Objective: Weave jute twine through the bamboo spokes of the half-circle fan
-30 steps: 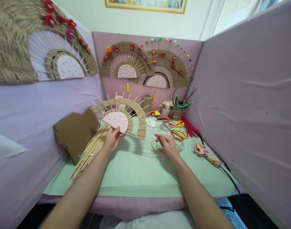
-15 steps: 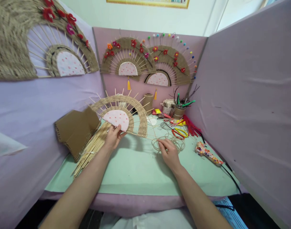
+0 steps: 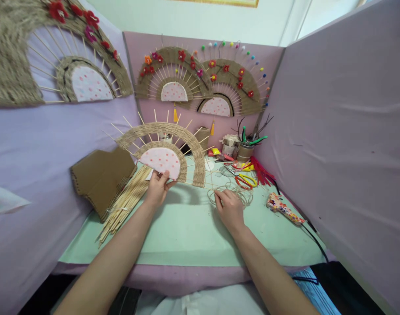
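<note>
Holds the fan [image 3: 165, 146] above the table [image 3: 190, 240] with the left hand [image 3: 157, 189], left of the middle and well back from the front edge. Has the left fingers clamped on the straight base, with the thumb on the dotted patch [image 3: 162, 161] and the rest curled beneath. Slants the long axis, along that base, from a higher left end down to a lower right end, with the arch and its spread of rods [image 3: 155, 115] pointing up and toward the back edge. Pinches a thin strand [image 3: 212, 177] with the right hand [image 3: 230, 208], with thumb and forefinger together, just beside the fan's lower right end. Reaches there over the near side of a twine coil [image 3: 241, 192]; cannot tell whether strand and coil join. Has sticks [image 3: 124, 208] bundled along the table's left edge, slanting from near the front left corner toward the back, just beside bent cardboard [image 3: 100, 177]. Has scissors [image 3: 249, 180] lying beyond the coil, toward the back right corner, and a glue gun [image 3: 285, 210] near the right edge.
</note>
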Tool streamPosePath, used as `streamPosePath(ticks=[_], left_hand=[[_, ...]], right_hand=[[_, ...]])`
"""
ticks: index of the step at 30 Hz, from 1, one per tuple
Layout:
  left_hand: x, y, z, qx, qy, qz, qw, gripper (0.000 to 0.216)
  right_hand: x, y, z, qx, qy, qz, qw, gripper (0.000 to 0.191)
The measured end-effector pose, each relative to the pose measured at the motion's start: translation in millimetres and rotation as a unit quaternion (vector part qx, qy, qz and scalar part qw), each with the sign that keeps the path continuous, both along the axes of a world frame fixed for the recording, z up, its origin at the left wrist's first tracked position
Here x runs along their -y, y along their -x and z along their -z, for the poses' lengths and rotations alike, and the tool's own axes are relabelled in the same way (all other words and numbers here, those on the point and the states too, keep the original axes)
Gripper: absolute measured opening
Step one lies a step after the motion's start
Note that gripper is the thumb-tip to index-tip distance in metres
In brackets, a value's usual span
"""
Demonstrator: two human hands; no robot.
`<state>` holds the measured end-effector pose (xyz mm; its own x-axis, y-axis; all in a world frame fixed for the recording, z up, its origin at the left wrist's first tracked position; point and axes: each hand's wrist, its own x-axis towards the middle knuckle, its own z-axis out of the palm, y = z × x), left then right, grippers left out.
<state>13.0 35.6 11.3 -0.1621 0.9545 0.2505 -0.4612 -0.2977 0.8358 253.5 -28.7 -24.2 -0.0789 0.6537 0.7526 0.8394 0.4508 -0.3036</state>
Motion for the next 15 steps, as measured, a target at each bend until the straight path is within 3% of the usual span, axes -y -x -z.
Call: streamPosePath(ticks=[6,15], left_hand=[[3.9,-14.4,3.9,-0.006,-0.004,0.010,1.000,0.034],[5.2,-11.8,-7.4,0.083,0.048,0.035,0.995,0.028]], right_hand=[[-0.3,13.9,0.3,0.006,0.036,-0.143,0.989,0.022],[1.9,6.6,-0.2,-0.108,0.042,-0.148,0.982,0.023]])
